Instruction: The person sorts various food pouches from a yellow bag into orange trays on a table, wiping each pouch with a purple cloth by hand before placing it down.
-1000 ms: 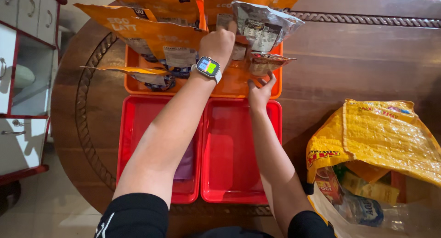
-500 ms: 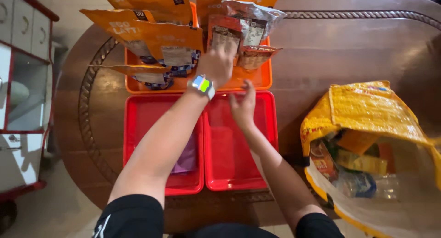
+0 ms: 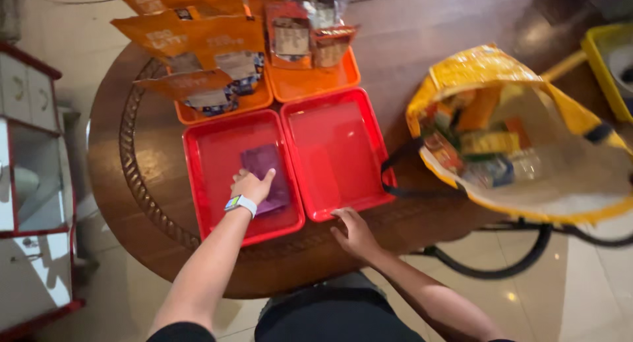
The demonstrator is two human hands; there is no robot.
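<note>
The left hand (image 3: 252, 186) lies flat and wide on a purple packet (image 3: 265, 174) in the left red tray (image 3: 204, 184), fingers spread over its near edge, holding nothing closed; the packet lies flat in the tray's middle, probably so it sits level. The right hand (image 3: 355, 231) rests open and wide on the tabletop (image 3: 461, 25) at the near rim of the right red tray (image 3: 343, 151), at 5 o'clock from the packet, fingers loose, holding nothing, seemingly steadying that tray.

Counted: 2 red trays side by side, touching along their inner rims, with 1 purple packet in the left one and nothing visible in the right. At 12 o'clock stand 2 orange trays (image 3: 310, 85); their orange and brown pouches (image 3: 198, 32) stand upright, leaning on each other, at least 6, the exact number unclear. At 3 o'clock sits 1 open yellow bag (image 3: 475, 71), mouth toward the person, showing assorted packets inside.
</note>
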